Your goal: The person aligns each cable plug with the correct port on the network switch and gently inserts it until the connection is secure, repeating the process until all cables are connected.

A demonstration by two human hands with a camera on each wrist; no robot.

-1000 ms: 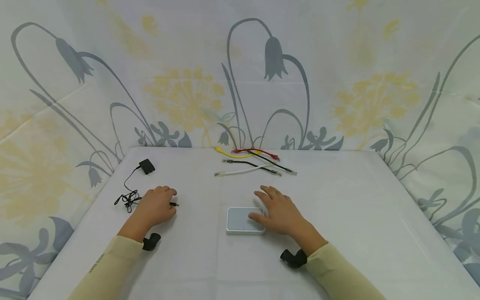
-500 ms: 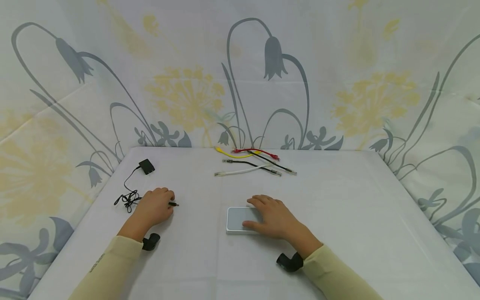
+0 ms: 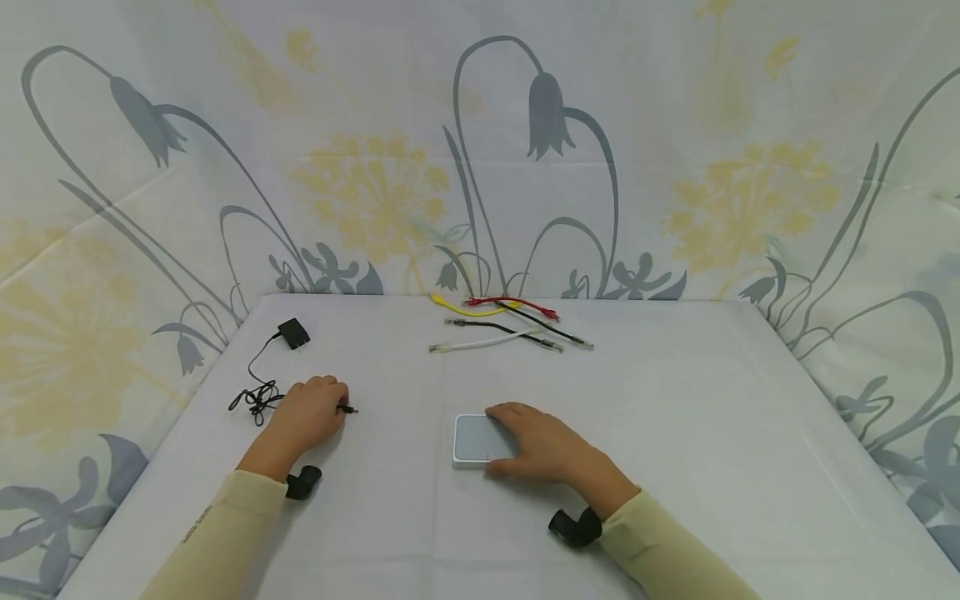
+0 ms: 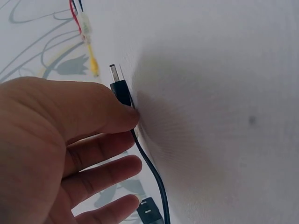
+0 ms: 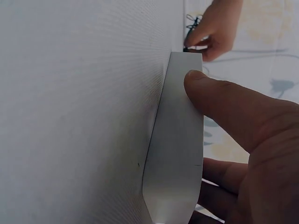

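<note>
My left hand point(image 3: 306, 417) pinches the black barrel plug point(image 4: 121, 92) of a power cord between thumb and index finger, its metal tip showing beyond them. The other fingers are apart, as the left wrist view shows. From the plug the black cord point(image 3: 260, 400) runs to a tangled bundle and on to a black power adapter point(image 3: 294, 333). My right hand point(image 3: 546, 446) spans the right part of a flat white box point(image 3: 477, 439) with a grey top, lying on the table. Its thumb lies against the near side wall point(image 5: 177, 126); the fingertips at the far edge are partly hidden.
At the back middle of the white-covered table point(image 3: 675, 400) lie several short network cables: a yellow cable point(image 3: 465, 311), a red cable point(image 3: 517, 302), a white cable point(image 3: 480, 342) and black cables point(image 3: 491, 327). A flowered cloth point(image 3: 360, 125) rises behind and along both sides.
My right hand has moved left and down over the box, its thumb going from above the top to the near side. The left hand has barely shifted, still with the plug.
</note>
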